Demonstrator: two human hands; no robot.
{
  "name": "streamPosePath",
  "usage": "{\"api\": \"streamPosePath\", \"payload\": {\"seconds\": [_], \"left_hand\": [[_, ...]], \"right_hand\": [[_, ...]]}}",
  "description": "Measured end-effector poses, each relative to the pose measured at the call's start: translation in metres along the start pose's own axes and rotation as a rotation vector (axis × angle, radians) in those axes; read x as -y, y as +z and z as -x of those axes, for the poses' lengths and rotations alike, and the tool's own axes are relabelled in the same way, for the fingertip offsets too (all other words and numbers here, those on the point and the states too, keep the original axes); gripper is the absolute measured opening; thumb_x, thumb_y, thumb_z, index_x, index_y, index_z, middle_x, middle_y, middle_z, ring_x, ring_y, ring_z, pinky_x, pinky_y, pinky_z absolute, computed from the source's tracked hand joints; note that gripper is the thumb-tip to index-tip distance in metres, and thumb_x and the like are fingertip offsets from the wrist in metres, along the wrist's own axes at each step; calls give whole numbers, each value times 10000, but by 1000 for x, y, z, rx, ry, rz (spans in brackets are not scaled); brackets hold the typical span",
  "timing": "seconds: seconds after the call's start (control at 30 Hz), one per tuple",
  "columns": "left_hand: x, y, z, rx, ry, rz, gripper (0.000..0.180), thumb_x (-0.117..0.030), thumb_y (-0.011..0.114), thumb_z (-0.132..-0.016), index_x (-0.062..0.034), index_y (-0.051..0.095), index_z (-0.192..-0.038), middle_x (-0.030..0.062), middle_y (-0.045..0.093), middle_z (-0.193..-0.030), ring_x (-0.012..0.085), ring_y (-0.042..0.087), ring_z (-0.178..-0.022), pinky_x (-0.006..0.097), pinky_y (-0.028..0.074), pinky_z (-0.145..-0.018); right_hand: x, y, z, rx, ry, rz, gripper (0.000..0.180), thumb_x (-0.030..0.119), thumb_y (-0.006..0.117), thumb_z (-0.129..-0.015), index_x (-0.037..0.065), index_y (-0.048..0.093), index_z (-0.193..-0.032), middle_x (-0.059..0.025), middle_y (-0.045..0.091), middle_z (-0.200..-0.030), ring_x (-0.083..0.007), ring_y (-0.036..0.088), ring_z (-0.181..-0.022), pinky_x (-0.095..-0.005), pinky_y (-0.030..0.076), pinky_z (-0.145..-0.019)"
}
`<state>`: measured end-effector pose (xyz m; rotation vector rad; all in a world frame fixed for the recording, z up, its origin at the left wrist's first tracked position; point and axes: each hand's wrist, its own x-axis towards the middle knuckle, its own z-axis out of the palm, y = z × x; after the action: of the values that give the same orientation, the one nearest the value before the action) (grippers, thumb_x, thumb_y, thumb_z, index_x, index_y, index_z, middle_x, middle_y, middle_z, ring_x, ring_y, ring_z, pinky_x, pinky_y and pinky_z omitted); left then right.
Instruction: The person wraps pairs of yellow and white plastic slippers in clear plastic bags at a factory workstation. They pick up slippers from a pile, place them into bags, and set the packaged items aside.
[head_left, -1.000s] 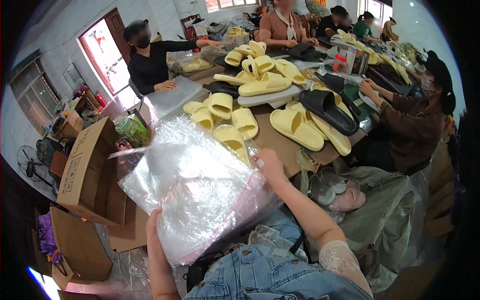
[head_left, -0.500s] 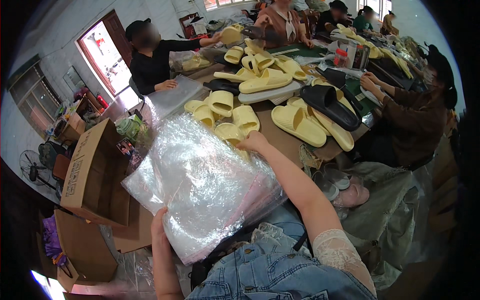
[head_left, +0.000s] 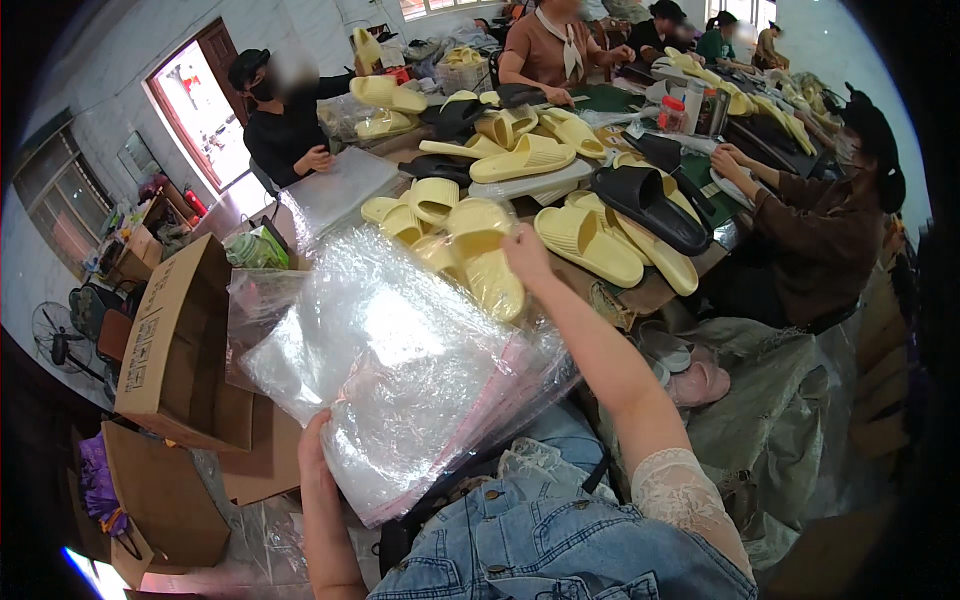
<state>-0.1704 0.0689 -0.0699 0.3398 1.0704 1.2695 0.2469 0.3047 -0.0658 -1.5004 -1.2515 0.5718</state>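
Observation:
My right hand (head_left: 525, 258) grips the side of a pale yellow slide slipper (head_left: 488, 268), lifted and tilted above the far edge of a stack of clear plastic bags (head_left: 390, 380). The shiny stack lies in front of me, with a pinkish strip along its near right side. At its near left edge my left hand (head_left: 314, 440) pinches the plastic, the thumb on top and the other fingers mostly hidden. More yellow slippers (head_left: 434, 200) lie just beyond the bags, some partly behind the slipper I hold.
A heap of yellow slippers (head_left: 525, 158) and a black slipper (head_left: 652, 208) cover the table ahead. Open cardboard boxes (head_left: 180, 350) stand at left, and a green sack (head_left: 745, 440) lies at right. Co-workers sit around the table; one (head_left: 285, 140) handles slippers at far left.
My right hand has raised a yellow slipper from the pile and moved slightly right and away from me. My left hand stays at the bags. The far-left co-worker's outstretched arm has drawn back.

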Motion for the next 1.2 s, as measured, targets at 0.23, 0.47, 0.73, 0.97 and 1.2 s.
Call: {"api": "streamPosePath", "payload": {"seconds": [0.23, 0.47, 0.73, 0.97, 1.2], "left_hand": [[16, -39, -28, -14, 159, -136, 417, -132, 623, -880, 101, 571, -1222, 203, 677, -1088, 306, 697, -925, 396, 583, -811], [7, -7, -8, 32, 44, -185, 479, -238, 541, -929, 87, 536, -1281, 228, 648, -1156, 348, 672, -991, 443, 562, -880], [9, -9, -5, 68, -15, -128, 471, -280, 499, -969, 51, 540, -1302, 208, 644, -1184, 333, 658, -1026, 451, 550, -878], [5, 2, -5, 35, -57, -107, 479, -294, 518, -966, 43, 544, -1306, 197, 648, -1186, 326, 654, -1038, 440, 548, -880], [6, 41, 36, 22, 20, -114, 449, -266, 547, -952, 56, 578, -1263, 199, 669, -1137, 314, 673, -994, 394, 559, -849]], "right_hand": [[-17, -130, -26, -53, 232, -546, 137, 80, 596, -886, -15, 597, -984, -117, 650, -904, -209, 669, -806, -354, 564, -677], [-19, -288, 24, 51, 377, -436, 211, 122, 593, -885, -26, 657, -1020, -104, 690, -895, -194, 685, -732, -337, 557, -650], [-57, -439, 118, 111, 691, -395, 271, 154, 591, -901, -14, 648, -1108, -119, 709, -931, -183, 695, -727, -332, 577, -649], [-222, -478, 191, 125, 830, 823, 780, 466, 765, -785, -33, 496, -1321, -206, 618, -1199, -297, 673, -976, -419, 559, -857], [-244, -337, 226, 725, 483, 1210, 1140, 686, 705, -735, 141, 171, -1583, -311, 294, -1546, -448, 381, -1391, -458, 293, -1172]]}}
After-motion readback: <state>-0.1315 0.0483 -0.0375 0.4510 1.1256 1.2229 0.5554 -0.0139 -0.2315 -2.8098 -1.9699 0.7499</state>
